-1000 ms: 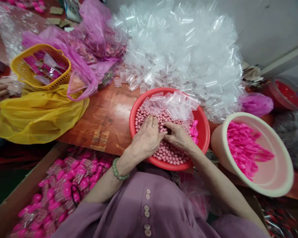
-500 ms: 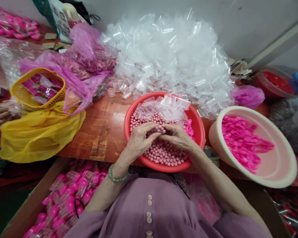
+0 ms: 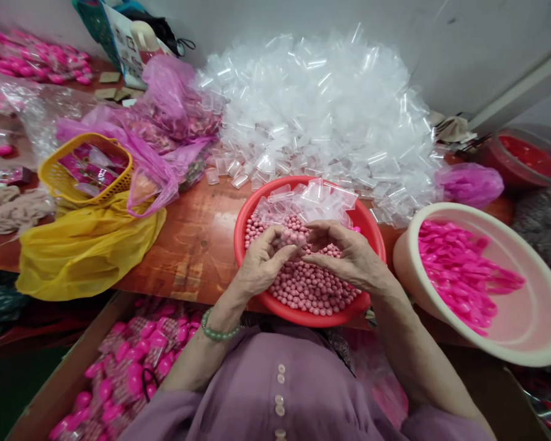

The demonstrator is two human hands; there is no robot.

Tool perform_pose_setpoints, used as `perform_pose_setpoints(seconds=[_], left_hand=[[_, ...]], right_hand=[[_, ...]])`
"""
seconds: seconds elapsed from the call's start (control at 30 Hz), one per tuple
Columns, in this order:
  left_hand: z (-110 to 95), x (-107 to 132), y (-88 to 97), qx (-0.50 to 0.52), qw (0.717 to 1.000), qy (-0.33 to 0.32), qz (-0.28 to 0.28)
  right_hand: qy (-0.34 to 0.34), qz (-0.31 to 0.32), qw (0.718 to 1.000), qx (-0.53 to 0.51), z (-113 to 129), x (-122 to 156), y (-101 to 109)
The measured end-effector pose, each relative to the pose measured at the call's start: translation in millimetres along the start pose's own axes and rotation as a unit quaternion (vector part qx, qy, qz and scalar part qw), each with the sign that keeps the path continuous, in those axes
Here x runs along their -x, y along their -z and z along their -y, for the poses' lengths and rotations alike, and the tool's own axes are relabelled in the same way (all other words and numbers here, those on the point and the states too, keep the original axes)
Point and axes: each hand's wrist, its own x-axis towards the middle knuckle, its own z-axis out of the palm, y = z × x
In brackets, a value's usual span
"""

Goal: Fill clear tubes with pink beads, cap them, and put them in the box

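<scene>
My left hand point(image 3: 265, 260) pinches a small clear plastic tube point(image 3: 294, 237) with pink beads inside, held above the red basin point(image 3: 239, 239). Facing it, my right hand point(image 3: 346, 252) has thumb and fingers spread, close to the tube's right end, with nothing plainly held. Below both hands, loose round pink beads point(image 3: 314, 291) fill much of the basin. Several empty clear tubes point(image 3: 319, 199) lie on the beads at the far side. A bit of a bright pink piece point(image 3: 357, 229) shows beyond my right hand, which hides the rest.
Behind the basin rises a big heap of clear tubes point(image 3: 312, 104). At right stands a cream tub point(image 3: 544, 318) of bright pink plastic pieces point(image 3: 468, 275). A yellow basket point(image 3: 112, 187) and yellow bag point(image 3: 87, 254) lie left. Below the table edge are pink-ended bead tubes point(image 3: 135, 373).
My right hand has drawn back to the right and its fingers have spread. My left hand keeps the tube. The view has shifted slightly; a hand at the far left has left view.
</scene>
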Motion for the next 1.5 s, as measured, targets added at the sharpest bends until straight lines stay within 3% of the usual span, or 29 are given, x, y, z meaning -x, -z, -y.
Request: perform_pose_setpoints(seconds=[0.43, 0.6, 0.83, 1.07, 1.23, 1.5], left_hand=[[-3, -1, 8.0, 0.054, 0.997, 0.048, 0.025], [4, -1, 7.8, 0.060, 0.994, 0.064, 0.064], [11, -2, 7.9, 0.104, 0.988, 0.068, 0.087], [10, -3, 10.4, 0.055, 0.991, 0.062, 0.106], [10, -3, 11.9, -0.011, 0.988, 0.033, 0.148], [13, -8, 12.7, -0.024, 0.988, 0.058, 0.143]], right_hand=[[-0.002, -0.008, 0.999, -0.032, -2, 3, -2], [0.008, 0.025, 0.999, -0.037, 0, -8, 2], [0.025, 0.125, 0.991, -0.029, 10, -28, 10], [-0.020, 0.176, 0.984, -0.022, 9, -29, 10], [-0.016, 0.200, 0.980, -0.013, 7, -24, 8], [-0.007, 0.179, 0.984, 0.007, -2, -15, -1]])
